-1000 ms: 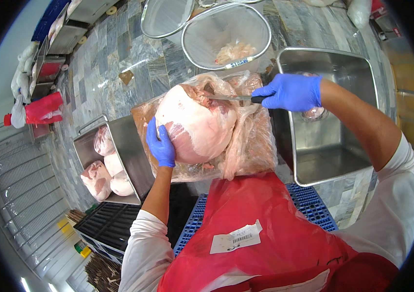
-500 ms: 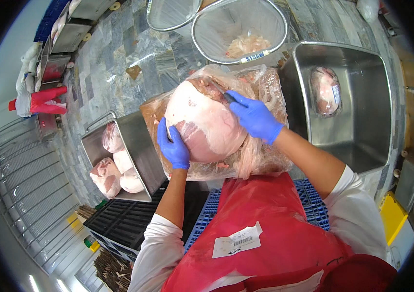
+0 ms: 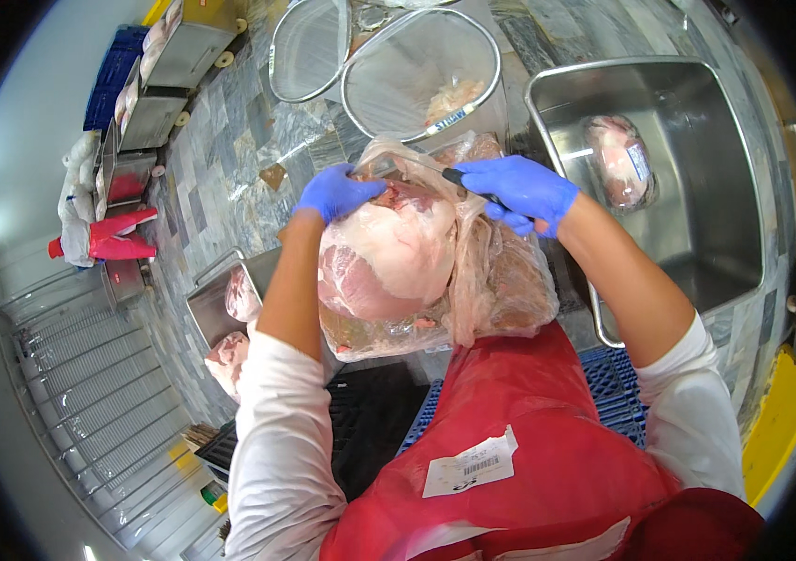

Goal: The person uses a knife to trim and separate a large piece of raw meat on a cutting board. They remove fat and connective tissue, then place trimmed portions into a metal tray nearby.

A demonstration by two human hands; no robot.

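Observation:
A large pale pink piece of meat with white fat (image 3: 393,257) lies on a plastic-wrapped brown block (image 3: 519,271) in front of me. My left hand (image 3: 340,192), in a blue glove, has closed its fingers on the meat's far left end, where the flesh is red and cut. In my blue-gloved right hand (image 3: 519,190) is a knife (image 3: 455,176); the black handle shows, and its thin blade points left over the meat's far end. Loose clear plastic (image 3: 468,271) bunches along the meat's right side.
At right, a deep steel tub (image 3: 697,224) holds one wrapped piece of meat (image 3: 620,164). Beyond the block stand two plastic-lined bins (image 3: 374,103), one with pale scraps. A steel tub with meat pieces (image 3: 229,360) is left of my forearm. Far left is a person in red (image 3: 122,234).
My left hand has moved from the meat's near left side to its far end and closed there. My right hand with the knife has shifted slightly right, and the view has turned.

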